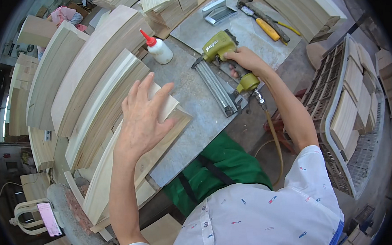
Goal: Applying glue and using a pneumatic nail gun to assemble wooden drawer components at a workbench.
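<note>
My right hand (pixel 247 60) is closed around the handle of an olive-green pneumatic nail gun (pixel 220 44). The gun's long grey magazine slants over the grey tabletop (pixel 189 82), and a tan air hose (pixel 276 151) hangs from its metal fitting. My left hand (pixel 142 119) is open with fingers spread, over the end of some stacked curved wooden pieces (pixel 178 123); whether it presses on them I cannot tell. A white squeeze bottle (pixel 161 52) with a red pointed cap stands upright beyond my left fingertips.
More curved wood pieces (pixel 96 65) are piled left; another stack (pixel 299 8) stands far right. A silver metal channel-shaped piece (pixel 218 12), a hammer (pixel 261 16) and a yellow-handled tool (pixel 267 30) lie at the back. On the right, a plastic crate (pixel 334 150) holds wood blocks. A phone (pixel 49 219) is lower left.
</note>
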